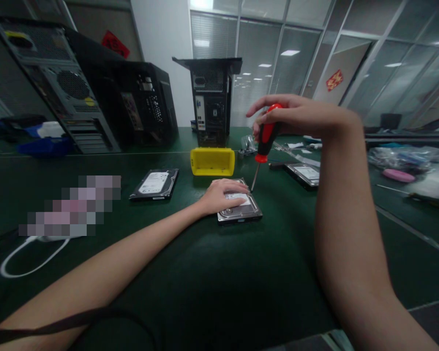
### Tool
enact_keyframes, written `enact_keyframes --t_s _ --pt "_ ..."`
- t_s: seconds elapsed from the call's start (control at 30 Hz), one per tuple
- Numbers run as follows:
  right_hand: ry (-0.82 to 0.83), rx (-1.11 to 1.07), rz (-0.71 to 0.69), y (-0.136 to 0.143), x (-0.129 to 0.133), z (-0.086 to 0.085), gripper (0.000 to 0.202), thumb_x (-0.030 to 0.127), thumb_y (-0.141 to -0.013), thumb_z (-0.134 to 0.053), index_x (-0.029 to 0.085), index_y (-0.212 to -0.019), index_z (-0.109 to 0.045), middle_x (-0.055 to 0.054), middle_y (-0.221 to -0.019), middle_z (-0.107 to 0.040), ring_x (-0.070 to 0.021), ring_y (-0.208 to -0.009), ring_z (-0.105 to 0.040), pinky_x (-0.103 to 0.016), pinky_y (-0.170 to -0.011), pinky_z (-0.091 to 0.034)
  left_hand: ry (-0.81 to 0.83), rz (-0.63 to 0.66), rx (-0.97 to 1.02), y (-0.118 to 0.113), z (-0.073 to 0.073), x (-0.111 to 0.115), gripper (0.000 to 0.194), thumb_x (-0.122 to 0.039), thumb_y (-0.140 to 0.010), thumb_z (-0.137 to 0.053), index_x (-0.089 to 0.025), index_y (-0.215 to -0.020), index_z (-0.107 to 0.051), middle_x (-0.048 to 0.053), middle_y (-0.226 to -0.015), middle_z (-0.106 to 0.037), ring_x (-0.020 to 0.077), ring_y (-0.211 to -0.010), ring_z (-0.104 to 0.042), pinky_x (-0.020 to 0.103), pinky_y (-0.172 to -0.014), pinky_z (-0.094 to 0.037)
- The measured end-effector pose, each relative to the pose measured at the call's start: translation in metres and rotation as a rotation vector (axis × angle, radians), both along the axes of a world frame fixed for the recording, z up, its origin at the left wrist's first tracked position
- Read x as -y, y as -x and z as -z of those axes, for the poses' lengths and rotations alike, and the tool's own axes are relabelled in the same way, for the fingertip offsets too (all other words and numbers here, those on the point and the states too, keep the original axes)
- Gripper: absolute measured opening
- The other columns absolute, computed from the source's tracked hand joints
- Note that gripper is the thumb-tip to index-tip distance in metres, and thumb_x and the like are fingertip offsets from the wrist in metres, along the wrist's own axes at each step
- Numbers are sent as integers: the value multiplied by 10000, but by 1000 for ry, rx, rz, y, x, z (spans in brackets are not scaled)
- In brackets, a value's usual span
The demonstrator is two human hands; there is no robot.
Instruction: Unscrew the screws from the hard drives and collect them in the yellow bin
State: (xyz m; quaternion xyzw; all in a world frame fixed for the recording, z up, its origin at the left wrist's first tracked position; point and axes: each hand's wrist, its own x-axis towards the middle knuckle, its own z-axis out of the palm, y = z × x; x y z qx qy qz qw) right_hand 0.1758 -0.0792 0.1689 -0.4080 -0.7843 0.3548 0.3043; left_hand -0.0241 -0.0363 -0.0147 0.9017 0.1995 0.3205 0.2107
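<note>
A silver hard drive (249, 212) with a white label lies on the green table in front of me. My left hand (225, 195) rests on its top from the left, with thumb and fingers stretched out and apart. My right hand (278, 114) grips the red and black handle of a screwdriver (266, 139) from above. The screwdriver stands nearly upright, leaning slightly. Its tip is at the right edge of the drive; whether it sits in a screw is too small to tell.
Beyond the drive stands a yellow tray (212, 163). Another hard drive (154, 184) lies to the left, and one more (305, 174) lies behind my right forearm. Computer cases (211, 97) stand at the back. A white cable (32, 270) and a blurred-out object are at left.
</note>
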Motion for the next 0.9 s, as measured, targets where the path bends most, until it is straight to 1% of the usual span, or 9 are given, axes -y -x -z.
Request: enact_keyframes --t_s 0.2,0.33,0.57,0.7,0.9 --pt "-58 21 17 -1 -3 2 200 272 -852 -582 190 -1034 -597 -38 -888 -652 -165 -855 -638 -272 -751 -527 6 -10 -5 0 0 1 275 -347 -804 -644 -218 -1042 -698 40 -1136 -683 205 -1119 -592 414 -1018 -408" --pt "-81 50 -2 -3 -5 2 243 325 -833 -609 200 -1042 -615 -35 -889 -663 -171 -844 -637 -279 -748 -520 8 -23 -13 0 -1 2 282 -338 -801 -646 -203 -1043 -700 56 -1141 -680 210 -1121 -590 417 -1016 -407" --pt "-74 95 3 -3 -5 0 249 356 -818 -620 239 -1038 -623 -20 -895 -672 -167 -846 -642 -274 -725 -526 18 -28 -20 0 -2 2 282 -341 -800 -640 -216 -1047 -697 47 -1150 -677 211 -1126 -587 424 -1022 -401" --pt "-81 91 -3 -3 -4 0 279 385 -815 -631 209 -1030 -611 -34 -892 -670 -176 -856 -641 -286 -741 -525 31 -33 -21 0 -2 3 268 -344 -799 -640 -236 -1036 -702 34 -1148 -678 211 -1128 -588 412 -1026 -399" --pt "-86 107 -4 -2 -4 0 339 429 -809 -639 188 -1045 -597 -45 -903 -670 -174 -853 -638 -284 -756 -519 11 -16 -13 0 0 1 284 -355 -809 -632 -219 -1050 -696 45 -1151 -676 210 -1126 -585 423 -1020 -402"
